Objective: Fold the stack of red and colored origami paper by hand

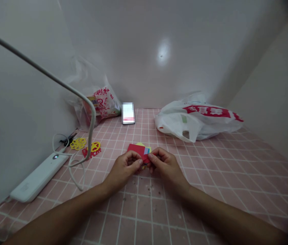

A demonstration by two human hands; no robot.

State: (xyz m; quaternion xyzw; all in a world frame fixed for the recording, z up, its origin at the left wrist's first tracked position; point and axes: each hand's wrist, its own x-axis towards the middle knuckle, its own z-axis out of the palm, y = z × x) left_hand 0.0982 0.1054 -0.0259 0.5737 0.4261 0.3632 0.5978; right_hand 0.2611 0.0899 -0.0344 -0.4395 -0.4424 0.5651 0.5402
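Observation:
A piece of red paper (pixel 136 149) is held between my two hands above the pink checked surface (pixel 123 217). Thumb and fingers of my left hand (pixel 127 165) pinch its lower left part. My right hand (pixel 165 165) pinches the red piece at its right side. Behind the red paper, edges of yellow, pale purple and blue pieces (pixel 147 150) show; whether they are held or lie on the surface I cannot tell. A small bit below the fingers is too blurred to name.
To the left lie yellow and red cut-out shapes (pixel 78 144), a white power strip (pixel 38 177) and a looping white cable (pixel 91 126). At the back stand a clear plastic bag (pixel 95 102) with red print, a lit phone (pixel 128 113) and a white plastic bag (pixel 197 119).

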